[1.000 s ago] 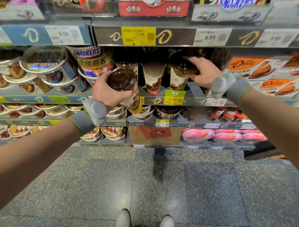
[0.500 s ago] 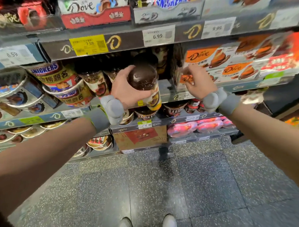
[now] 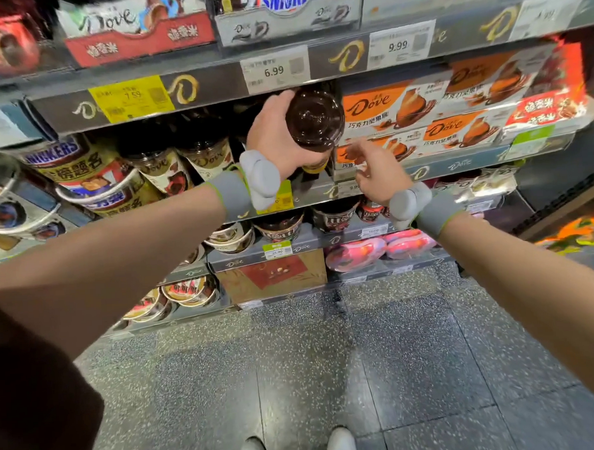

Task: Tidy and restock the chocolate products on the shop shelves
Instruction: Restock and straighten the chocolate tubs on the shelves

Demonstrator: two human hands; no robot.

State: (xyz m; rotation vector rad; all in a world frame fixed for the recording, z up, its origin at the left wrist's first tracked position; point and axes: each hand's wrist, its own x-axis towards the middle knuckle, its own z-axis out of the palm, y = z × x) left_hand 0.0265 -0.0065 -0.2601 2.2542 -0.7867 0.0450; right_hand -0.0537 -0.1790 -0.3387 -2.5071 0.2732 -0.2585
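A dark-lidded Dove cup (image 3: 313, 123) is gripped by the left hand (image 3: 278, 140) at the shelf (image 3: 433, 173) front, beside orange Dove boxes (image 3: 403, 109); the right hand (image 3: 380, 175) is held just below, fingers loosely spread.

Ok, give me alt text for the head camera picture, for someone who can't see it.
A person's left hand grips a brown-lidded chocolate cup at a shop shelf, beside orange Dove boxes. The right hand hovers below, fingers loosely spread, holding nothing.

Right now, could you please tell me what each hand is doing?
Left hand: grips the brown-lidded Dove cup.
Right hand: holds nothing, fingers loosely spread in front of the orange Dove boxes.
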